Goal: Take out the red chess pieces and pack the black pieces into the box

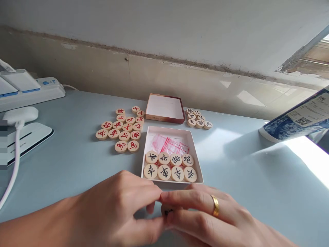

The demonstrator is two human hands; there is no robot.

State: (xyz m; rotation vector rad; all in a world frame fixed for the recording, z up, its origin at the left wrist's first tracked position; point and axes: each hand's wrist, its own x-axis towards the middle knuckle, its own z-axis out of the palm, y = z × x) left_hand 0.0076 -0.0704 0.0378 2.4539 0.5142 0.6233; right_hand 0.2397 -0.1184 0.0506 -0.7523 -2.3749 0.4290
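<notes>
Close to the near edge, a round wooden Chinese chess piece (167,210) with a black character is mostly covered by fingers. My right hand (210,212), wearing a gold ring, has its thumb and fingers closed around it. The thumb and index finger of my left hand (123,206) meet it from the other side, fingertips touching those of the right. Just beyond my hands lies a white open box (196,151). Two rows of black-character pieces (164,172) fill its near half, face up; a crumpled plastic bag with red print (171,145) lies in its far half.
Red-character pieces (117,125) lie in a loose group left of the box. Several black-character pieces (199,123) sit at the far right, beside the upturned lid (164,107). A power strip (51,87) and white cable (17,151) are left, a blue tube-shaped container (295,116) right.
</notes>
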